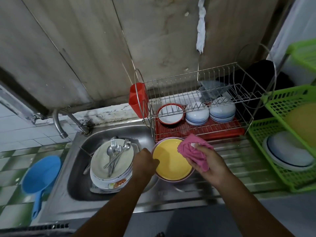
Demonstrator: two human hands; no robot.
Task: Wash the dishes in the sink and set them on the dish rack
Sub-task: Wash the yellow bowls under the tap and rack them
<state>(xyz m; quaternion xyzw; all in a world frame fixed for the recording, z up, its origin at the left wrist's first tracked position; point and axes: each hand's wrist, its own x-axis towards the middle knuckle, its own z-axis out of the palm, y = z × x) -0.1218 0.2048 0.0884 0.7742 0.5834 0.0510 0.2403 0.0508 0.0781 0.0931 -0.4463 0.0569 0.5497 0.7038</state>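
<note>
Round yellow plastic plate [171,161] is held at frame centre, over the edge between the steel sink basin [136,132] and the ribbed steel draining board [239,161]. It is nested in a lilac plastic dish [163,139], whose rim shows round it. Whether the pair rests on the steel cannot be told.

The left rim is gripped by the left hand [145,159], fingers curled over the edge. A crumpled pink cloth [193,151] is clutched in the right hand [205,161] and pressed on the plate's upper-right rim. The plate is round, so no long axis is given; its face is turned up.

The two-tier steel wire dish rack [188,79] lies up and right of the plate, just beyond it. The right hand is judged nearer, but it is taken up by the cloth.

On the lower tier, a red-rimmed white bowl [170,115] and blue-and-white bowl stacks [196,115] are set along the back. Bare wire is left in front, over the red plastic drip tray [171,132].

A stack of white plates [102,159] topped with steel spoons and forks [116,153] sits in the basin, centre left. It is judged not yet washed. The steel looks wet, so slipping is a risk.
</note>
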